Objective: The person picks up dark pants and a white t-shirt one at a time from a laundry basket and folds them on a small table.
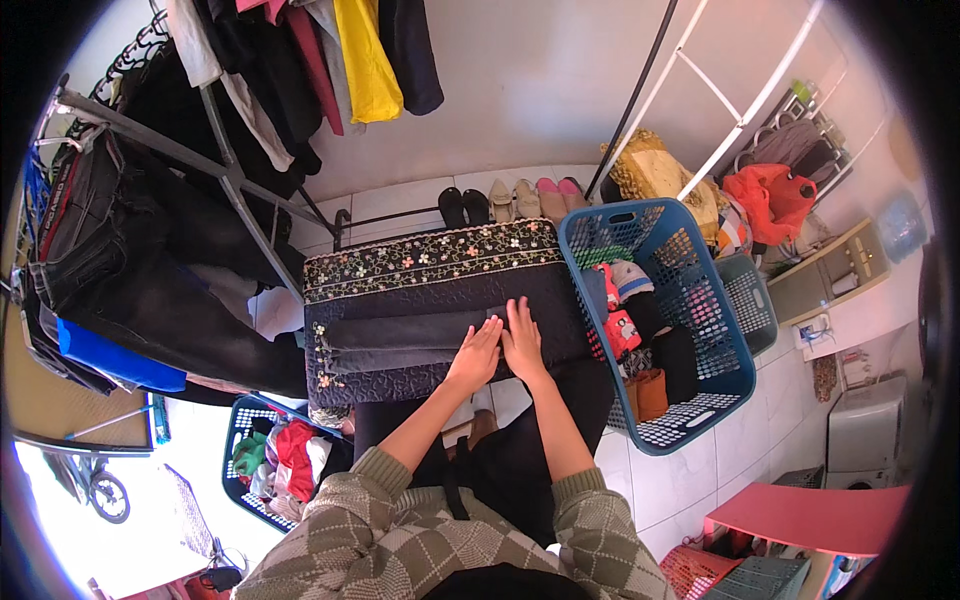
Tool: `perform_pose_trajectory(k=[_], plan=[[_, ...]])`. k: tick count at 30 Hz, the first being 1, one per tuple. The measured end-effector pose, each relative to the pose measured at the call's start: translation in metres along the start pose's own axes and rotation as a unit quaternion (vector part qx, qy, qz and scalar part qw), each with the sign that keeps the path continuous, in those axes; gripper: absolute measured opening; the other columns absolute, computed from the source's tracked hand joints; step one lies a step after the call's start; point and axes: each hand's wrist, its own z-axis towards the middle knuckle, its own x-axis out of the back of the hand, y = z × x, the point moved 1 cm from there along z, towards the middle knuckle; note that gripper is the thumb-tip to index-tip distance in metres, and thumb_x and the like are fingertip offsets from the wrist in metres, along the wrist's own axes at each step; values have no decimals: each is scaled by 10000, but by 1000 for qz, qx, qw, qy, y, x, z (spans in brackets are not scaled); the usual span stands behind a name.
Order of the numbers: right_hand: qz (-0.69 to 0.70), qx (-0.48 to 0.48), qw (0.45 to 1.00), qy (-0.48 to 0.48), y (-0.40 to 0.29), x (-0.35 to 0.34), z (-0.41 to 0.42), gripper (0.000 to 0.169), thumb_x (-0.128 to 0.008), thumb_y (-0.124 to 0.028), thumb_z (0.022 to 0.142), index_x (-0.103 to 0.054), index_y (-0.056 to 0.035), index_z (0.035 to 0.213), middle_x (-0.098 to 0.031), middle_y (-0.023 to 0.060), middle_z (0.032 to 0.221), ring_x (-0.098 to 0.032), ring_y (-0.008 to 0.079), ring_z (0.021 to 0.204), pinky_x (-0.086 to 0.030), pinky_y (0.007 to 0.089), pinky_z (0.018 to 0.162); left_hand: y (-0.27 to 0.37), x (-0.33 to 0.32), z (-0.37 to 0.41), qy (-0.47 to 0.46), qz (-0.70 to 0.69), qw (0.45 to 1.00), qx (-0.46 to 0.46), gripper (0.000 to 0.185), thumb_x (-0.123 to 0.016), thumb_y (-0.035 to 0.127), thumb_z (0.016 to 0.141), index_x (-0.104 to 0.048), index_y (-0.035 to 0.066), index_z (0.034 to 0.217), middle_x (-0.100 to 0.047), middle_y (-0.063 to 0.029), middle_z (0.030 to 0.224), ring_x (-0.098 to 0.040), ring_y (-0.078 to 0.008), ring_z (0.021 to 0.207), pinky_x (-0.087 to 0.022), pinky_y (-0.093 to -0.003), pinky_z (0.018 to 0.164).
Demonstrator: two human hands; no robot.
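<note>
A dark grey garment (401,332), folded into a long narrow strip, lies across a low surface draped with a black quilted cloth (442,289). The cloth has a floral embroidered border along its far side. My left hand (476,352) rests flat over the right part of the strip, fingers stretched out. Beside it my right hand (523,341) is flat at the strip's right end, fingers extended and slightly spread. The two hands are close together at the fingers, and neither grips anything. What lies directly beneath the palms is hidden.
At right stands a blue plastic basket (731,375) with rolled clothes inside. Another basket (232,457) of loose clothes is at lower left. A metal rack (232,180) carries trousers (142,247) at left. Several shoes (501,199) line the wall behind the surface.
</note>
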Motion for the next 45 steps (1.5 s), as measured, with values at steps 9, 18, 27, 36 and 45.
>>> perform_pose_trajectory(k=[9,18,27,36,45], plan=[[184,-175,957,141,18,20,-2,359,-596,-102,793,-587,-68,1150,-594,186,1110,-575,345,1002,-448,385,892,8,-21,15,22,3,999,-31,540,-568,24,810,-388,-20,1317,-385,-231,1373,-419,-294,1261,-337,-390,1068],[81,-105,962,238,14,47,-11,360,-602,-55,763,-615,-82,1122,-575,126,1109,-531,297,1041,-415,395,912,36,-44,28,26,-66,997,-3,563,-541,19,822,-334,-15,1344,-345,-231,1397,-439,-335,1229,-365,-388,1048],[197,85,964,156,-21,46,-1,307,-568,29,785,-628,-54,1075,-628,106,1037,-612,227,836,-498,309,739,13,-3,25,154,-274,931,187,259,-539,54,819,-568,-46,1056,-589,-225,1056,-588,-373,944,-467,-415,828],[95,105,987,74,-41,26,0,529,-630,-32,745,-518,-133,1253,-495,85,1296,-467,298,1173,-397,421,946,-32,13,-2,76,88,993,12,411,-569,126,812,-530,30,1209,-471,-77,1325,-384,-267,1277,-291,-436,1070],[-197,107,974,-22,-43,4,-5,552,-490,-263,875,-342,-217,1406,-276,16,1483,-246,273,1368,-249,612,1029,-40,-7,-7,44,115,989,82,545,-436,114,883,-285,-46,1383,-280,-131,1467,-254,-281,1364,-172,-452,1120]])
